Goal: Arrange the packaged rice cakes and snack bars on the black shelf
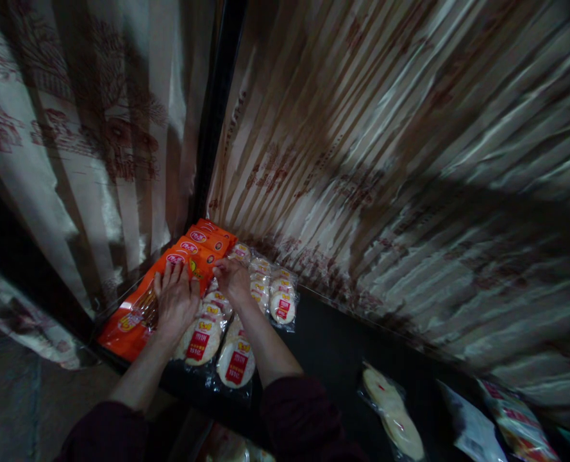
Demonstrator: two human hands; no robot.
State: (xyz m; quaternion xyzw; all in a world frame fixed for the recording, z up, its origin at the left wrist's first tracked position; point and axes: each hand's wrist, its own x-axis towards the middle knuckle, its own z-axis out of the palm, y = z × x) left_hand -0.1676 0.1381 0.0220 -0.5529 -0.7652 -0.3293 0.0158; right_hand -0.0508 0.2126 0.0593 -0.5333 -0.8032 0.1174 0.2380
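Note:
Several orange snack bags (129, 321) lie overlapped in a row at the left end of a black shelf. My left hand (176, 298) rests on the front bags with its fingers spread, holding nothing. My right hand (233, 277) is at the right edge of the orange bags, fingers bent together; whether they pinch a bag edge is too small to tell. Right beside the bags, clear packs of round white rice crackers (236, 362) with red labels lie in several overlapping rows, partly under my right forearm.
The black shelf (323, 333) runs to the lower right, bearing a pack of pale crackers (393, 410), a white packet (472, 423) and a colourful bag (518, 417). Patterned curtains (385, 160) hang behind and left, with a dark post (217, 109) at the corner. More packs show below the shelf.

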